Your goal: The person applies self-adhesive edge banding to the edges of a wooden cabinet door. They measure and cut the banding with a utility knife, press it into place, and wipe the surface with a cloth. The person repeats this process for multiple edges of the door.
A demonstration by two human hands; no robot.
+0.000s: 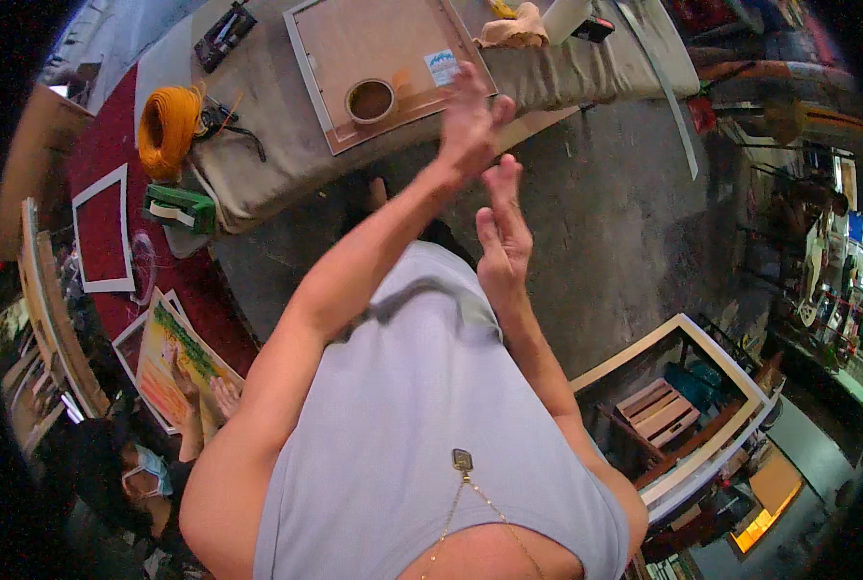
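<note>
As you hold both forearms out before you, your left hand (470, 126) is at half past twelve, fingers spread and nothing in its grip, over the right corner of a framed panel (364, 48); you cannot tell whether it touches. Your right hand (506, 227), just nearer you at one o'clock, is empty and loosely extended, thumb apart, slightly blurred. The panel, flat, brown and faintly glossy inside a thin pale frame, lies toward half past eleven on the bench (287, 164), whose beige cloth is wrinkled. On it sit a cream-edged ring (371, 120), brown inside, and a white label (441, 68) with a blue design, its print too small to read. At ten o'clock you have a thick coil of orange cord (166, 135); at half past twelve, beyond your hands, a crumpled tan cloth (514, 27).
</note>
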